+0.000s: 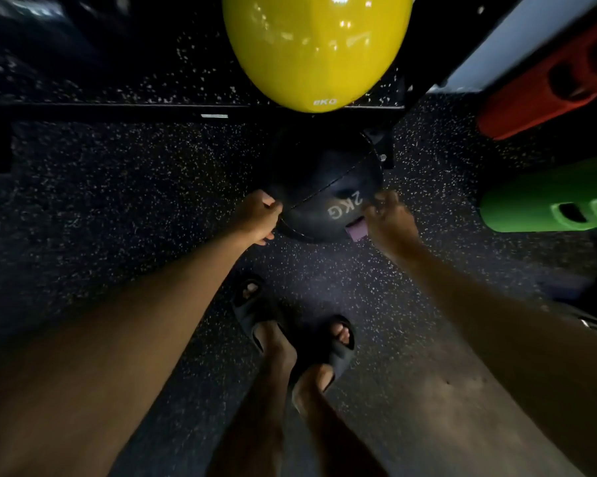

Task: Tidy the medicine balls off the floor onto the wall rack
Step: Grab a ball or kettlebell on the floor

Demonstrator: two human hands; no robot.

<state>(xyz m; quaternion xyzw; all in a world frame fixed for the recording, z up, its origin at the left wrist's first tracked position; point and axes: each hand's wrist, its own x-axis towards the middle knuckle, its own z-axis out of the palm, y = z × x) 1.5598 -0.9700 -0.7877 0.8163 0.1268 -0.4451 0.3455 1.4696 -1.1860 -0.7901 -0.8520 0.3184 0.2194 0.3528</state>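
Note:
A black medicine ball marked "2KG" lies low over the speckled floor, straight ahead of me. My left hand presses on its left side and my right hand grips its right side, beside a small purple tag. Both arms reach down to it. A shiny yellow ball marked in kilograms sits above it at the top of the view. A black rack bar runs across just behind the black ball.
My feet in black slides stand just behind the ball on the dark speckled floor. At the right edge lie a red padded bag and a green one. A pale panel slants at the upper right.

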